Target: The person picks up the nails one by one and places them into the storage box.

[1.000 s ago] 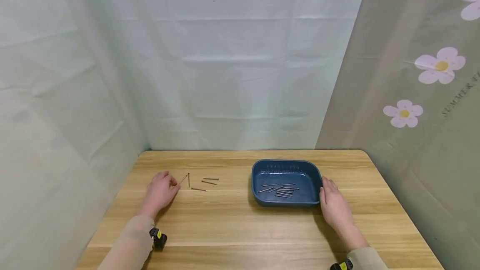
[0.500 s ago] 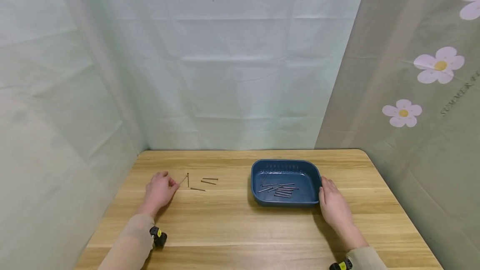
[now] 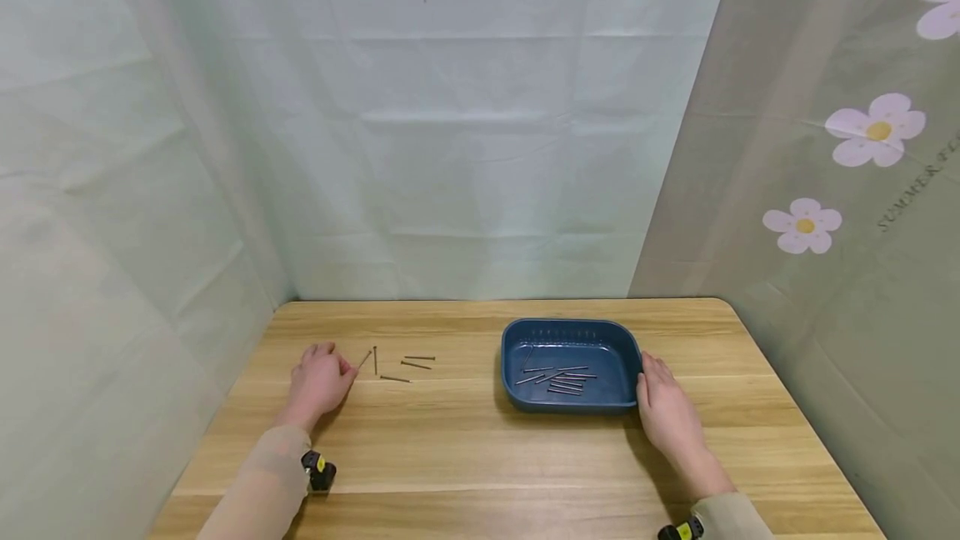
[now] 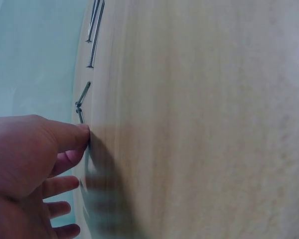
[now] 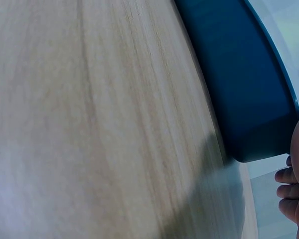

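the left hand (image 3: 321,382) rests on the wooden table (image 3: 465,448) with its fingers loosely curled, the fingertip (image 4: 83,133) touching or just beside the near end of the slanted nail (image 3: 364,359); whether it has a pinch on it i cannot tell. over the last second this hand has barely shifted and the nail lies where it lay, so by my reading the pickup is only being lined up, not yet made. four more loose nails (image 3: 408,365) lie on the table just beyond, toward the tray. the right hand (image 3: 666,415) lies flat and relaxed, fingers against the right wall of the blue tray (image 3: 634,357), holding nothing, and it too has stayed put, steadying the tray. inside the tray sits a small pile of nails (image 3: 561,380), its count unchanged.
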A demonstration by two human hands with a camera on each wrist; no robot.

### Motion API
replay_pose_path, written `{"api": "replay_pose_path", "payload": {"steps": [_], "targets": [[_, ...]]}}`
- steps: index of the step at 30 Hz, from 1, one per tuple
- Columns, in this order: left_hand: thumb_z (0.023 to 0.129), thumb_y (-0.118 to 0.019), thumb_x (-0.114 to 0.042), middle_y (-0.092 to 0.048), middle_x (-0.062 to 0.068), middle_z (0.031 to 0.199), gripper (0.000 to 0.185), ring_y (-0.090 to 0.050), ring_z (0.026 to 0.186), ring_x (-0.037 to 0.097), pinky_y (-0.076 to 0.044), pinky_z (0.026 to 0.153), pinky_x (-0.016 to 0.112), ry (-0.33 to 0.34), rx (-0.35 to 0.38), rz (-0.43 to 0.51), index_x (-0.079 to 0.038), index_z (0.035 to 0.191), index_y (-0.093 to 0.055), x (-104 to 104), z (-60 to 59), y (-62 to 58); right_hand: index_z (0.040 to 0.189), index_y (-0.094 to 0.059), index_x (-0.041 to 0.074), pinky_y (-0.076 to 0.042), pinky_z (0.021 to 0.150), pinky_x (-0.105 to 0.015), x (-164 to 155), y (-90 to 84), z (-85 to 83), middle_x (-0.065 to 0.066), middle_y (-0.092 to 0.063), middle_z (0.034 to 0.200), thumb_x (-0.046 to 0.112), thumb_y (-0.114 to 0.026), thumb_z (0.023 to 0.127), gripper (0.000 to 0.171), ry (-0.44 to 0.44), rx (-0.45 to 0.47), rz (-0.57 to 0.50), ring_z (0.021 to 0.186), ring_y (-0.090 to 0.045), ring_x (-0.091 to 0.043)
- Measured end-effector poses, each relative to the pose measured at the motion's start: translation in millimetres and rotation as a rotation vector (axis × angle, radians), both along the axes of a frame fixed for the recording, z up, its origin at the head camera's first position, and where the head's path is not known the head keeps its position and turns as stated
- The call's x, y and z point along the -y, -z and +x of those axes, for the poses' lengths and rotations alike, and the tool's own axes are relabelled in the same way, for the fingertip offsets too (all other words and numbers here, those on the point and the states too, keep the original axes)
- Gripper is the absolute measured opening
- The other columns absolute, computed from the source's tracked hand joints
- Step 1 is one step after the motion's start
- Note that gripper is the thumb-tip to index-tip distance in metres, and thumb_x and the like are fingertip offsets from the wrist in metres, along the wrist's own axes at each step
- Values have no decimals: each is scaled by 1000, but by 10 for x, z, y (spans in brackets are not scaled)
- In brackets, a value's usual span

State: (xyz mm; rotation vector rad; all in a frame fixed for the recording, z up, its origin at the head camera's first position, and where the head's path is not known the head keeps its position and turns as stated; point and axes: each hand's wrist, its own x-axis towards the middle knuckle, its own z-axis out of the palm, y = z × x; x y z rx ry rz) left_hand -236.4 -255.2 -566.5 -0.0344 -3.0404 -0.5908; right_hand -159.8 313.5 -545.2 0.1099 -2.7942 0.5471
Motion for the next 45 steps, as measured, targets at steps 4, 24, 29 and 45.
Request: {"api": "replay_pose_path", "payload": {"steps": [4,24,29,45], "targets": [[104,-67,-20,-38,43,156,27,-21,149,66,-27,112,82,8,29,-18,-6,81,-72,-19,9,-22,151,-44,-17,-37,119,-63,2,0,5,-34,-49,155,12,-43,113,48,1,-1,-3,146,-44,-52],[104,-65,-18,-36,43,156,25,-18,150,66,-23,114,81,-8,15,-5,-4,84,-72,-36,23,0,151,-46,-16,-38,116,-65,7,49,-38,-34,-51,153,15,-44,113,49,4,-22,-6,144,-46,-53],[104,-64,-18,-36,44,156,25,-18,149,67,-23,113,82,-3,10,3,-4,86,-73,-29,15,29,151,-46,-17,-38,116,-65,3,42,-30,-35,-50,154,14,-43,113,48,4,-19,-3,145,-45,-53],[106,-59,-13,-35,47,155,26,-28,146,66,-29,111,81,38,8,43,-6,81,-63,-48,46,70,152,-43,-17,-35,119,-65,-8,38,-33,-35,-48,155,15,-41,114,50,6,12,-4,146,-43,-53]]}}
